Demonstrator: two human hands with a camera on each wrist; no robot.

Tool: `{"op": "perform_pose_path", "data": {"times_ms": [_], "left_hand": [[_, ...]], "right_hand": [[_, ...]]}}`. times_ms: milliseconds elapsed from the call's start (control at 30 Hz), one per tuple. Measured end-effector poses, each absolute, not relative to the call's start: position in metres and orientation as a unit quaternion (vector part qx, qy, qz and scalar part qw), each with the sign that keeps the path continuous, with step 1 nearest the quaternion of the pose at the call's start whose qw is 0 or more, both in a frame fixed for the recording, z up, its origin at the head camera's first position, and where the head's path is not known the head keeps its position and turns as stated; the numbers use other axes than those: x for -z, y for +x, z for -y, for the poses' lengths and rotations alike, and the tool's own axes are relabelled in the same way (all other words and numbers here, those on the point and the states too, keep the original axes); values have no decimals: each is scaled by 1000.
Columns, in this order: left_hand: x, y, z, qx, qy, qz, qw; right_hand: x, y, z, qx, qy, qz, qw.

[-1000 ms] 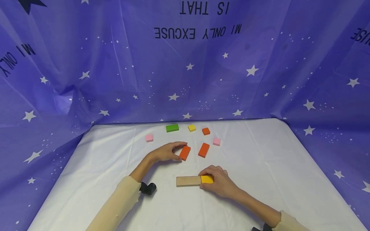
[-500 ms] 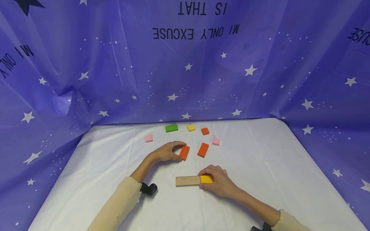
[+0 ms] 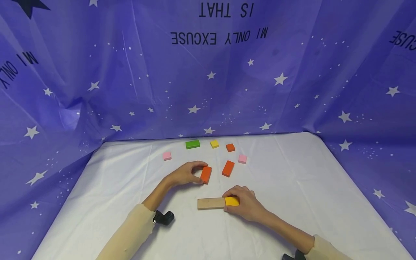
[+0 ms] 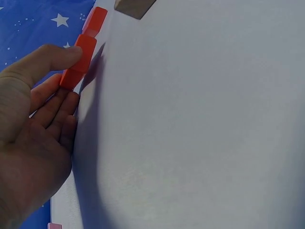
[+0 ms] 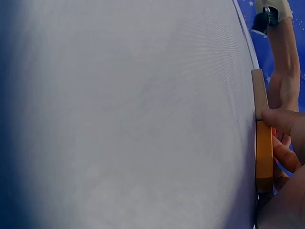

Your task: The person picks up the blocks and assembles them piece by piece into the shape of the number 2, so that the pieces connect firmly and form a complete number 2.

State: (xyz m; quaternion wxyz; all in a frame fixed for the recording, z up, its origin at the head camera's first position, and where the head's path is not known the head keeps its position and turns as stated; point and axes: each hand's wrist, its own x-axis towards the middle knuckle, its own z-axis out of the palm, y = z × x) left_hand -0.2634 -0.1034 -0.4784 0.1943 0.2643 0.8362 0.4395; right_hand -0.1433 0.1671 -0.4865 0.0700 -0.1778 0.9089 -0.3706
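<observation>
My left hand (image 3: 184, 174) pinches an orange-red rectangular block (image 3: 206, 175) between thumb and fingers. In the left wrist view the thumb lies on that same block (image 4: 86, 52). Lower and to the right, my right hand (image 3: 247, 205) grips a yellow block (image 3: 232, 201) by its two long sides, and the palm hides part of it. The yellow block's left end meets a plain wooden block (image 3: 210, 203) lying flat on the white cloth. The right wrist view has the yellow block (image 5: 264, 157) end to end with the wooden block (image 5: 259, 90).
Another orange-red block (image 3: 228, 168) lies right of the left hand. Farther back are a green block (image 3: 193, 144), a small yellow block (image 3: 214, 144), a small orange-red block (image 3: 230, 147), and pink blocks left (image 3: 167, 156) and right (image 3: 242, 159). A purple starry curtain (image 3: 208, 90) surrounds the table.
The left hand has drawn the orange-red block slightly toward me and to the left. My right hand keeps its hold on the yellow block against the wooden one.
</observation>
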Motion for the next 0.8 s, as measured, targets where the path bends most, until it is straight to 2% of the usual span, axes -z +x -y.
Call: {"op": "perform_pose_path", "data": {"times_ms": [800], "left_hand": [[471,-230,98,-437,299,-817,230]], "right_hand": [[487,-143,-167,369,-185,-909,64]]}}
